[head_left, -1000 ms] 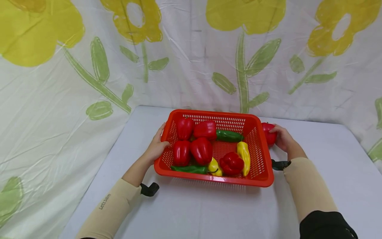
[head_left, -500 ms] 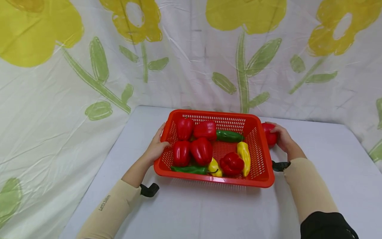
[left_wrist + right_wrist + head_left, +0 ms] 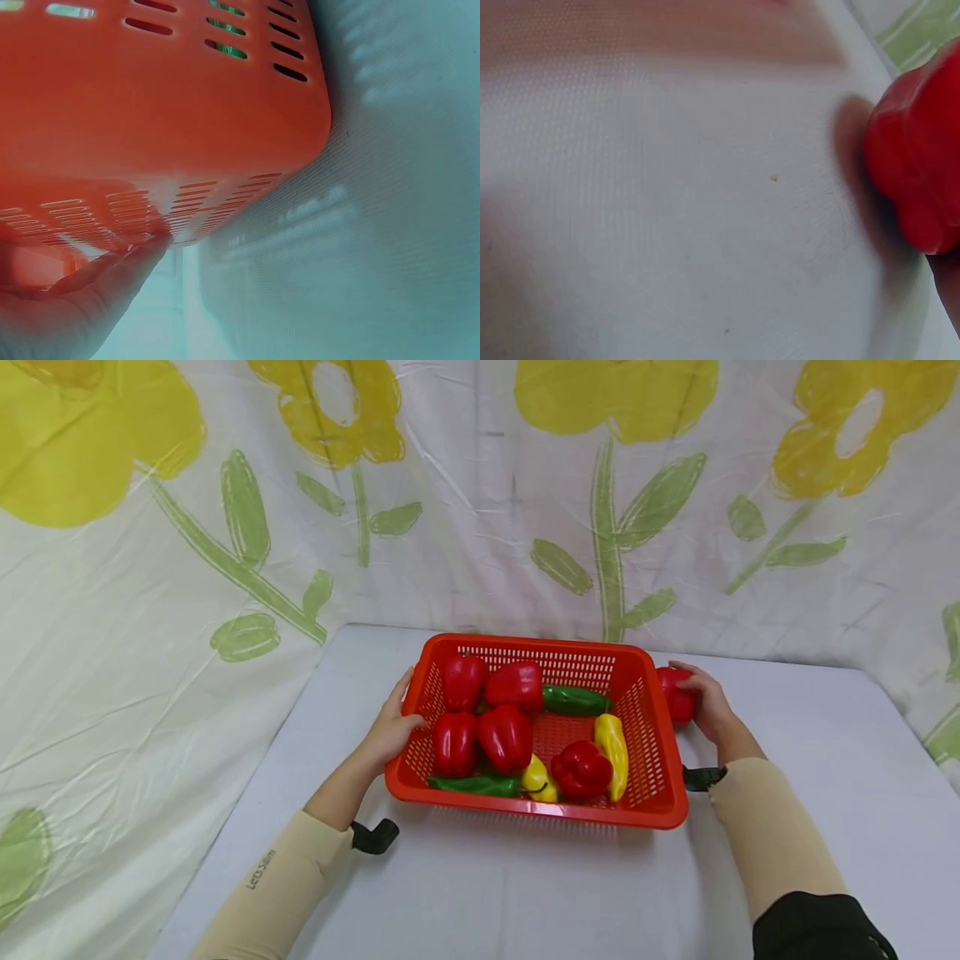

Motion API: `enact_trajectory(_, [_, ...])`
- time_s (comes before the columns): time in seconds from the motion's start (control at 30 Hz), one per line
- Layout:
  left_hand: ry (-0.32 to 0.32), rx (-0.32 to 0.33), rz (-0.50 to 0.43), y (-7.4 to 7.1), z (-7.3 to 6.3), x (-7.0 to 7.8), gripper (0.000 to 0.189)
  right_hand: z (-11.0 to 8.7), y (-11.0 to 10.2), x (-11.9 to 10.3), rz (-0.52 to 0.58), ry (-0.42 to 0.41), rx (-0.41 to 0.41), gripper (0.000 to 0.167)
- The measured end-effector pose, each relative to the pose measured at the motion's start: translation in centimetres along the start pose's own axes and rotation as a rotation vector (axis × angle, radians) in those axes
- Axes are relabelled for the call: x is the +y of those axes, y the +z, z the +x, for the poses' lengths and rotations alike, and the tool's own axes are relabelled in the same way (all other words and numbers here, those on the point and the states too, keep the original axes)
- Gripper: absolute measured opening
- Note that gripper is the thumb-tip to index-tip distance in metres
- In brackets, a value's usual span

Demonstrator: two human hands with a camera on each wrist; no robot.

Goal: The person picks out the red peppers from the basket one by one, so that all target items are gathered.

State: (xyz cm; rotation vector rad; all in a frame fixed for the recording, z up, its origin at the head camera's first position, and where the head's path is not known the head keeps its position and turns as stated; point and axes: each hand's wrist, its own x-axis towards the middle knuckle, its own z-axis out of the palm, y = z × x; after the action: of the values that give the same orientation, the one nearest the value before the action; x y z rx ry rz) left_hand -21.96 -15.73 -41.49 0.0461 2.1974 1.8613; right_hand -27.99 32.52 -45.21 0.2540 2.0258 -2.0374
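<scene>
Left hand [image 3: 388,732] grips red perforated rectangular plastic basket [image 3: 637,817] at left rim. Right hand [image 3: 710,703] holds rounded glossy red bell pepper [image 3: 675,697] just outside basket's right wall; contact with white desk [image 3: 480,893] unclear. Risk: smooth skin could slip if hold loosens.

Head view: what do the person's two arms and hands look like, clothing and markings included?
The left hand and right hand are ungloved. Smooth beige fabric sleeves cover the left forearm and right forearm; the left sleeve bears small dark lettering, apparently "LetsSlim". A small black piece juts out near each wrist. Black fabric covers the right arm above its beige sleeve.
</scene>
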Motion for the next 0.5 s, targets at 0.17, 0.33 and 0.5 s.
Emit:
enact_trajectory(0.17, [-0.004,0.004,-0.004,0.01,-0.03,0.1,0.082,0.0,-0.02,0.64,-0.038,-0.028,0.037,0.04])
enact_trajectory(0.33, [0.0,-0.002,-0.002,0.03,-0.04,0.08,0.082,-0.22,-0.15,0.96,-0.022,-0.059,0.036,0.025])
enact_trajectory(0.5, [0.003,-0.004,-0.002,0.05,-0.07,0.05,0.082,-0.25,-0.32,0.79,0.005,-0.06,0.037,0.027])
